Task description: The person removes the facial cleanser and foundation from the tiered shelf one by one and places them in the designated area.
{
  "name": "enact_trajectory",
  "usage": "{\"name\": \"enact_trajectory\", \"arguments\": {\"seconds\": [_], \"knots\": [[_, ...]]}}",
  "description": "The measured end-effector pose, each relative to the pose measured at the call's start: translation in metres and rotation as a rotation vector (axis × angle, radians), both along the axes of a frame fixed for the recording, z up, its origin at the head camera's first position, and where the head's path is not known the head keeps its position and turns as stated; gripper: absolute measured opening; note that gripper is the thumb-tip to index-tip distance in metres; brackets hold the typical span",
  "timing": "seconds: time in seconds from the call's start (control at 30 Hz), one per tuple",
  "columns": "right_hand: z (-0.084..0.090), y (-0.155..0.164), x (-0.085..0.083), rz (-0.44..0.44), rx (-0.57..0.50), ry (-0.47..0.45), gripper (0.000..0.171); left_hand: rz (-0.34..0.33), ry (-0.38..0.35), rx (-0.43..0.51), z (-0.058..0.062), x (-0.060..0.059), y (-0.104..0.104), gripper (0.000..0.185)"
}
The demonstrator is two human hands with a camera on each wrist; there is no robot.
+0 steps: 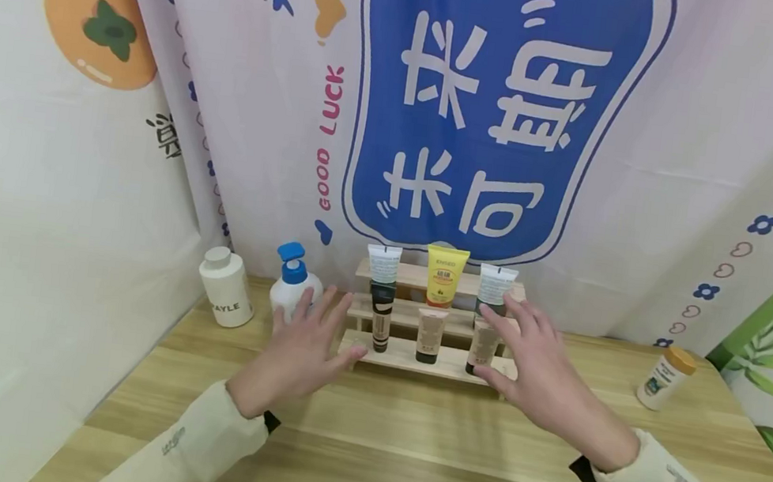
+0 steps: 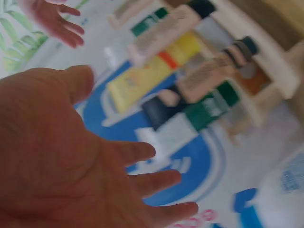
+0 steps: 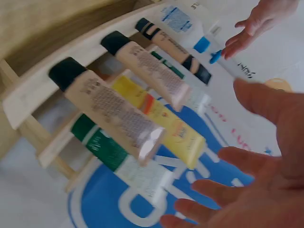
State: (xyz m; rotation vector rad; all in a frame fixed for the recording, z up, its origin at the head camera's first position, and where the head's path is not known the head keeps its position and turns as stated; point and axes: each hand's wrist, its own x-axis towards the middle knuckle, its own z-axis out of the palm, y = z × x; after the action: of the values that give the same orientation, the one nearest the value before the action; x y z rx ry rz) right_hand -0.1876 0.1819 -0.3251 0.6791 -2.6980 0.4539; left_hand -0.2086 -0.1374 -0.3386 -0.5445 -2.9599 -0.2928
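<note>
I am spreading my empty left hand [image 1: 297, 356] and right hand [image 1: 547, 371] beside the tiered wooden rack [image 1: 402, 353] bearing squeeze tubes [image 1: 445, 277], wood-grain table [image 1: 399, 441] lying beneath it, printed curtain [image 1: 650, 191] hanging behind.

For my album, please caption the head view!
Open left grip and right grip flank a wooden rack of tubes.

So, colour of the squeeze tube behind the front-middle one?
The squeeze tube is mostly yellow, clearest in head view.
</note>
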Motion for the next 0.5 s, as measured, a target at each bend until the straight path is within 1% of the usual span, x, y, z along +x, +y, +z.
{"name": "enact_trajectory", "arguments": {"seconds": [0.1,0.2,0.27,0.37,0.5], "knots": [[-0.011,0.002,-0.009,0.012,-0.105,0.048,0.060,-0.029,0.039,0.022,-0.016,-0.013,-0.006,0.072],[-0.023,0.003,-0.019,0.003,-0.204,0.078,0.051,-0.047,0.043,0.057,-0.034,-0.025,-0.009,0.061],[-0.031,0.004,-0.026,-0.011,-0.259,0.085,0.048,-0.043,0.025,0.080,-0.045,-0.033,-0.009,0.056],[-0.041,0.005,-0.034,-0.043,-0.326,0.083,0.045,-0.018,-0.020,0.109,-0.061,-0.043,-0.010,0.053],[-0.052,0.006,-0.040,-0.069,-0.387,0.080,0.040,0.015,-0.087,0.156,-0.075,-0.052,-0.009,0.049]]}}
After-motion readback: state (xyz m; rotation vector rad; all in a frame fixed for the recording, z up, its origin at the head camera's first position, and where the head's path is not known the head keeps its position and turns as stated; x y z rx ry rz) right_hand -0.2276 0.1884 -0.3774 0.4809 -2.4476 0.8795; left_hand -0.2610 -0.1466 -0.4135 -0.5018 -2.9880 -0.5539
